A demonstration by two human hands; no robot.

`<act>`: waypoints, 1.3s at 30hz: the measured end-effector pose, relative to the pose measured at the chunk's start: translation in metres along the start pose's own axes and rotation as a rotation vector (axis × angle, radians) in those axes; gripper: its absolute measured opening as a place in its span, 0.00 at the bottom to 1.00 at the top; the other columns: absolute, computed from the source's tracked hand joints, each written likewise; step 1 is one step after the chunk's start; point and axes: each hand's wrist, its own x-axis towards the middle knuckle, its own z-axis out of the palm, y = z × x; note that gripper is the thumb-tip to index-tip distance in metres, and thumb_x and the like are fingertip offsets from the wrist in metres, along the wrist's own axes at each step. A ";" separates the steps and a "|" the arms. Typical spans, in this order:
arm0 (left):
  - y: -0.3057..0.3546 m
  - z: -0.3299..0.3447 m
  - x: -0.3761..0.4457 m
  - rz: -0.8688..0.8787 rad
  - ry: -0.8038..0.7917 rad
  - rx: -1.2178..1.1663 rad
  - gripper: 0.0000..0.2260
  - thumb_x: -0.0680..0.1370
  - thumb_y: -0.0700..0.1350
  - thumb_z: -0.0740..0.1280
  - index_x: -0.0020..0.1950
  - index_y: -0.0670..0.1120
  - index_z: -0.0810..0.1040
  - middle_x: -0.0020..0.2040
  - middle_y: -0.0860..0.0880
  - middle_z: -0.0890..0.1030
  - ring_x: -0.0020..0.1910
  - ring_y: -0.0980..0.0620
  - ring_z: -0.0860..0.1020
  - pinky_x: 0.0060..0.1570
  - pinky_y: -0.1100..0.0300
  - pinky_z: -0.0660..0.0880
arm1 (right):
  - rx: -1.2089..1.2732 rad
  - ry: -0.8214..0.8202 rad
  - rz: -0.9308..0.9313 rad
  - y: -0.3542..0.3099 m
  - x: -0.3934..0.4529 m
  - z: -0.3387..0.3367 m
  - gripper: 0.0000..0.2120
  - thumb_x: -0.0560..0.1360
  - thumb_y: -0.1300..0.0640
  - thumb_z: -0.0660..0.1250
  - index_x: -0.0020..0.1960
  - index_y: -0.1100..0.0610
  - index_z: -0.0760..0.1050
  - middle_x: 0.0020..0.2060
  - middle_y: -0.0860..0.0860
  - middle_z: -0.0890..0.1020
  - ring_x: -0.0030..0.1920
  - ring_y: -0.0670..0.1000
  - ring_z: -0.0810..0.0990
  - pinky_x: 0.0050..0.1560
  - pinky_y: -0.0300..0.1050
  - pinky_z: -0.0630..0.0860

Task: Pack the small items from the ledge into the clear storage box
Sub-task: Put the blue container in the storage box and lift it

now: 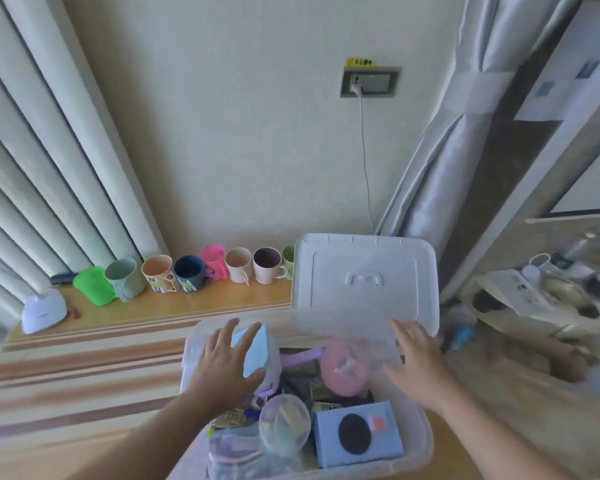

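The clear storage box [425,441] sits low in the view, full of small items: a pink round case [343,368], a blue box with a black oval [359,434], a clear round tub [284,424]. Its white lid [366,275] stands tilted up at the far side. My left hand [227,362] hovers fingers spread over the box's left part, holding nothing. My right hand [418,362] is spread at the right side, under the lid's lower edge. On the wooden ledge [187,306] stands a row of several cups [191,271].
A small white device [44,308] lies at the ledge's left end. A cable [364,161] hangs from a wall socket behind the lid. Curtains hang left and right. A cluttered low table [534,299] stands at the right. Striped fabric lies under the box.
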 end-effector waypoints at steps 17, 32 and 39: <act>0.091 0.046 0.282 -0.320 -0.260 -0.172 0.39 0.69 0.53 0.65 0.78 0.49 0.55 0.63 0.41 0.78 0.56 0.39 0.78 0.58 0.41 0.76 | 0.176 -0.155 0.366 0.197 0.229 -0.021 0.35 0.66 0.39 0.65 0.70 0.49 0.61 0.61 0.56 0.74 0.57 0.63 0.78 0.53 0.64 0.82; 0.098 0.004 0.256 -0.614 -0.069 -1.186 0.20 0.82 0.65 0.58 0.66 0.56 0.75 0.60 0.52 0.81 0.56 0.44 0.80 0.52 0.50 0.76 | 0.994 0.346 0.434 0.129 0.180 -0.051 0.19 0.77 0.59 0.63 0.65 0.42 0.74 0.53 0.42 0.84 0.55 0.49 0.83 0.51 0.49 0.80; 0.006 -0.071 0.164 -0.428 0.202 -1.887 0.17 0.74 0.57 0.70 0.57 0.49 0.81 0.53 0.45 0.80 0.48 0.44 0.80 0.55 0.54 0.71 | 1.674 0.160 0.354 0.052 0.141 -0.095 0.25 0.83 0.37 0.57 0.75 0.46 0.72 0.70 0.44 0.79 0.75 0.50 0.71 0.78 0.55 0.55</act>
